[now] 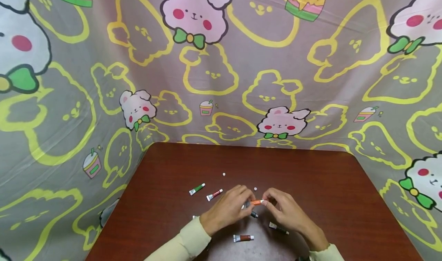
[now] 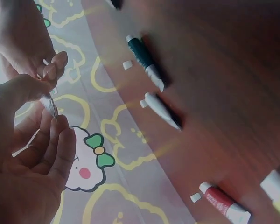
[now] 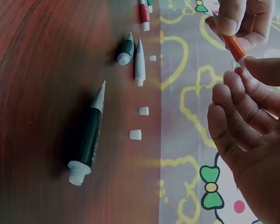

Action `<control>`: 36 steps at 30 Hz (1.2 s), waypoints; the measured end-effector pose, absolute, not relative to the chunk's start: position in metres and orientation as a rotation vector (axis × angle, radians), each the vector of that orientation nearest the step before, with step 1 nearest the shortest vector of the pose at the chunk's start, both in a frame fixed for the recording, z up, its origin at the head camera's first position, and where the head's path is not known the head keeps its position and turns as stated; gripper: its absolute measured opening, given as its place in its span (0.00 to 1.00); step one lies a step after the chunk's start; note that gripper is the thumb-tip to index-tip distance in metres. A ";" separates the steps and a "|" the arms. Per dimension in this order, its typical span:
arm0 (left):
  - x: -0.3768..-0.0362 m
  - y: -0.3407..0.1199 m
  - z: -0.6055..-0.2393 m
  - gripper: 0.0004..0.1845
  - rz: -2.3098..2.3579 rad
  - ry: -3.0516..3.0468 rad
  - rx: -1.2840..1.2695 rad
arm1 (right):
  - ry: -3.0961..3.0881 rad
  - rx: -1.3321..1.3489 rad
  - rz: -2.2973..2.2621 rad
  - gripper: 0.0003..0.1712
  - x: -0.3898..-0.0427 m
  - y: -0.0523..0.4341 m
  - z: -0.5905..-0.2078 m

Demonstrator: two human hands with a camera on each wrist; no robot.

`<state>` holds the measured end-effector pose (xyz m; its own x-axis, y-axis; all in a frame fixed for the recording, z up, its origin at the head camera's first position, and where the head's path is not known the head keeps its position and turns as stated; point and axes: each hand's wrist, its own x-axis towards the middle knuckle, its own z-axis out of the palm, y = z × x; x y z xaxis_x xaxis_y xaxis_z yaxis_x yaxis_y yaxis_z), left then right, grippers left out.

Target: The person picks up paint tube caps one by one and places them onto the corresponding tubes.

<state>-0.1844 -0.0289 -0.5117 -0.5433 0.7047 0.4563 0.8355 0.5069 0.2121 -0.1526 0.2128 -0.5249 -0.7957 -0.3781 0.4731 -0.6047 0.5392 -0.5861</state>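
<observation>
A small orange paint tube [image 1: 256,202] is held level just above the brown table [image 1: 310,176], between both hands. My left hand [image 1: 249,200] pinches its flat crimped end [image 2: 50,105]. My right hand [image 1: 266,201] pinches the cap end, fingertips curled at the tube's white neck [image 3: 239,63]. In the right wrist view the orange tube [image 3: 232,45] runs from the left hand's fingers [image 3: 233,18] down to the right hand's fingers [image 3: 252,88]. Whether the cap is on or off is hidden by the fingertips.
Several other tubes lie around the hands: green [image 1: 197,189], red [image 1: 214,194], brown [image 1: 243,238], a dark one [image 1: 278,228], and an uncapped dark green one [image 3: 88,140]. Loose white caps [image 1: 224,174] [image 1: 255,188] lie farther back. A patterned cloth [image 1: 221,80] hangs behind the table.
</observation>
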 end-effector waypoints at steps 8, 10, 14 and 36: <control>-0.180 -0.036 -0.521 0.09 -0.587 -2.470 -1.266 | -2.506 0.858 1.107 0.09 -0.156 0.213 -0.530; -0.177 -0.040 -0.525 0.09 -0.590 -2.514 -1.240 | -2.499 0.849 1.107 0.08 -0.158 0.216 -0.532; -0.173 -0.048 -0.534 0.08 -0.594 -2.590 -1.186 | -2.517 0.758 1.077 0.09 -0.162 0.226 -0.538; -0.146 -0.079 -0.567 0.05 -0.580 -2.604 -1.129 | -2.617 0.605 0.954 0.12 -0.179 0.255 -0.564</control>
